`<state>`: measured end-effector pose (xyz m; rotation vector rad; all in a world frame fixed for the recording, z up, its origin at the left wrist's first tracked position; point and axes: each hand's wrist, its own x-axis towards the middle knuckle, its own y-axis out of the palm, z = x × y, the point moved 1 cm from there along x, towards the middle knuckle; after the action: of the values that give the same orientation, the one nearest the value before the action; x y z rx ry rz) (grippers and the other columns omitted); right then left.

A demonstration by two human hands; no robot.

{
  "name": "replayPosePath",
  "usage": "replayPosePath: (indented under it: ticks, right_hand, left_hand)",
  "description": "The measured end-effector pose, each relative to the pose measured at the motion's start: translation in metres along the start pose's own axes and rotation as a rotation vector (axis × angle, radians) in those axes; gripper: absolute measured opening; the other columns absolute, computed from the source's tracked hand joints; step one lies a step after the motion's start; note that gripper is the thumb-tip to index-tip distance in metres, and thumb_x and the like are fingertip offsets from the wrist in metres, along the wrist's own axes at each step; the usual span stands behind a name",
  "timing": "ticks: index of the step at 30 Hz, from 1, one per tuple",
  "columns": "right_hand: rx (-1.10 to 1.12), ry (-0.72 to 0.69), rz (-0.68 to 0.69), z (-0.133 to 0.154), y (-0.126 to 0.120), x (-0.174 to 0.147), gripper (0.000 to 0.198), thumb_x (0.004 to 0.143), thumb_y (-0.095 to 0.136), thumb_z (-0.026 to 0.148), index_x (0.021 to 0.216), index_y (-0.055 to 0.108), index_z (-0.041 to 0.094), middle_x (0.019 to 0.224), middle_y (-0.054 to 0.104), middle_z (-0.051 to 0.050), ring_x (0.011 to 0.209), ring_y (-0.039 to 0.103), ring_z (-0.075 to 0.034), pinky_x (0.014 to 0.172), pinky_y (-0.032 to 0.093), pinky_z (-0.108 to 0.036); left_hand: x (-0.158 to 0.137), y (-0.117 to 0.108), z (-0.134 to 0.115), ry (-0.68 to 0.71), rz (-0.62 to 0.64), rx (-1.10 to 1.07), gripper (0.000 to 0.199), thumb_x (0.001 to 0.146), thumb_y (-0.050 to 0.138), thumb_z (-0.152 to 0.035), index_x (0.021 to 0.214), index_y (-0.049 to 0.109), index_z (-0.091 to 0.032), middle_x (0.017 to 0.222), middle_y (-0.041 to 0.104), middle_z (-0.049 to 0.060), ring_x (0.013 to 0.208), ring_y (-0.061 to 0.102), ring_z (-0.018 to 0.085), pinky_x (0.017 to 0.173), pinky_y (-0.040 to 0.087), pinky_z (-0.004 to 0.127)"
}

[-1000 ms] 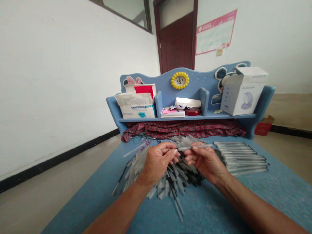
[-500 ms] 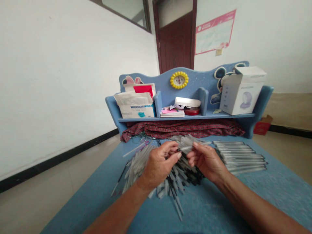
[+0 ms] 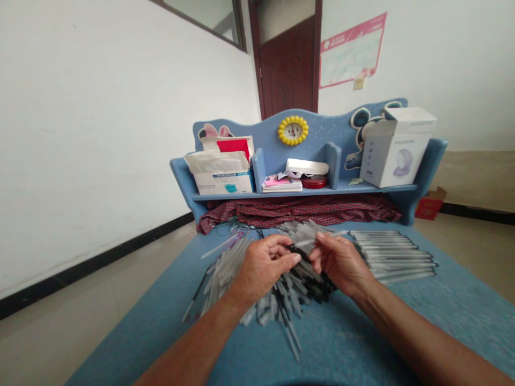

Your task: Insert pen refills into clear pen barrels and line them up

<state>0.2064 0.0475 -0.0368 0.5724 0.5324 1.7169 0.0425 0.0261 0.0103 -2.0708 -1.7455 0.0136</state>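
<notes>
In the middle of the head view, a slim translucent pen (image 3: 306, 243) with a black end is held level between my two hands. My left hand (image 3: 265, 262) has its thumb and fingers closed about the black end, partly hiding it. My right hand (image 3: 340, 260) pinches the clear length between thumb and index finger, its other fingers curled. Below and behind both hands spreads a loose pile of clear tubes (image 3: 229, 268), with black parts (image 3: 317, 284) mixed in. To the right of my right hand lies a neat row of pens (image 3: 394, 254) with black ends.
The blue table (image 3: 346, 343) backs onto a blue shelf (image 3: 237, 197). On it stand a mask box (image 3: 225, 182), a red round tin (image 3: 314, 183) and a white carton (image 3: 396, 153). A checked cloth (image 3: 277, 212) lies bunched underneath.
Both hands stay almost in place over the pile, holding the same pen. A little more of its black end shows by my left fingers. The whole view has shifted slightly.
</notes>
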Motion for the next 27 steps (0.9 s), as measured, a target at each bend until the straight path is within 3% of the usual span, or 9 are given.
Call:
replayPosePath:
  ticks: [4,9,12,17,21,24,27]
  right_hand:
    - [-0.011,0.012,0.008,-0.0001,0.0005,-0.0001,0.025,0.071,0.072,0.032,0.058,0.062,0.013,0.051,0.069,-0.006,0.032,0.056,-0.012,0.035,0.045,-0.020]
    - [-0.037,0.020,0.019,-0.0007,0.0005,-0.0004,0.029,0.072,0.071,0.031,0.054,0.061,0.011,0.050,0.068,-0.006,0.032,0.056,-0.011,0.035,0.045,-0.019]
    - [-0.040,0.006,0.018,0.0001,-0.0002,-0.0002,0.028,0.072,0.071,0.032,0.055,0.062,0.012,0.050,0.068,-0.006,0.032,0.056,-0.011,0.035,0.045,-0.019]
    - [-0.041,0.001,0.028,0.0009,-0.0003,-0.0005,0.027,0.072,0.071,0.032,0.057,0.061,0.012,0.051,0.068,-0.006,0.032,0.056,-0.012,0.036,0.045,-0.019]
    - [-0.067,0.009,0.018,0.0014,-0.0005,-0.0007,0.028,0.072,0.071,0.032,0.055,0.062,0.012,0.049,0.067,-0.006,0.032,0.056,-0.012,0.035,0.045,-0.018]
    - [-0.092,0.008,0.007,0.0030,-0.0008,-0.0008,0.029,0.072,0.071,0.032,0.053,0.063,0.011,0.050,0.068,-0.007,0.032,0.056,-0.011,0.036,0.045,-0.018]
    - [-0.097,0.004,-0.003,0.0048,-0.0009,-0.0011,0.029,0.072,0.071,0.033,0.053,0.063,0.011,0.050,0.068,-0.006,0.032,0.056,-0.011,0.036,0.045,-0.019]
  left_hand:
    - [0.0004,-0.0013,-0.0010,-0.041,0.047,0.061,0.028,0.080,0.055,-0.035,0.062,0.061,-0.015,0.052,0.061,-0.001,0.040,0.049,0.008,0.043,0.036,0.019]
    - [0.0014,-0.0004,0.0025,-0.051,0.063,0.006,0.010,0.071,0.063,-0.024,0.074,0.061,-0.015,0.056,0.062,-0.002,0.045,0.052,0.009,0.045,0.038,0.018]
    - [0.0014,-0.0002,0.0021,-0.023,0.028,0.003,0.018,0.065,0.069,-0.025,0.078,0.062,-0.015,0.056,0.061,-0.003,0.049,0.054,0.009,0.047,0.040,0.018]
    - [-0.0001,0.0005,-0.0002,-0.077,0.109,0.077,0.031,0.080,0.055,-0.038,0.059,0.061,-0.015,0.051,0.061,0.001,0.039,0.049,0.008,0.040,0.034,0.018]
    - [-0.0003,0.0023,0.0019,-0.073,0.083,0.019,0.016,0.071,0.064,-0.030,0.068,0.062,-0.015,0.054,0.062,0.000,0.041,0.050,0.008,0.041,0.037,0.017]
    - [0.0005,0.0030,0.0024,-0.036,0.024,0.027,0.016,0.065,0.070,-0.028,0.072,0.062,-0.016,0.054,0.061,-0.003,0.044,0.053,0.009,0.043,0.040,0.018]
    - [0.0014,0.0030,0.0015,-0.051,0.074,0.063,0.021,0.072,0.064,-0.036,0.069,0.063,-0.015,0.053,0.062,-0.001,0.042,0.053,0.009,0.042,0.039,0.018]
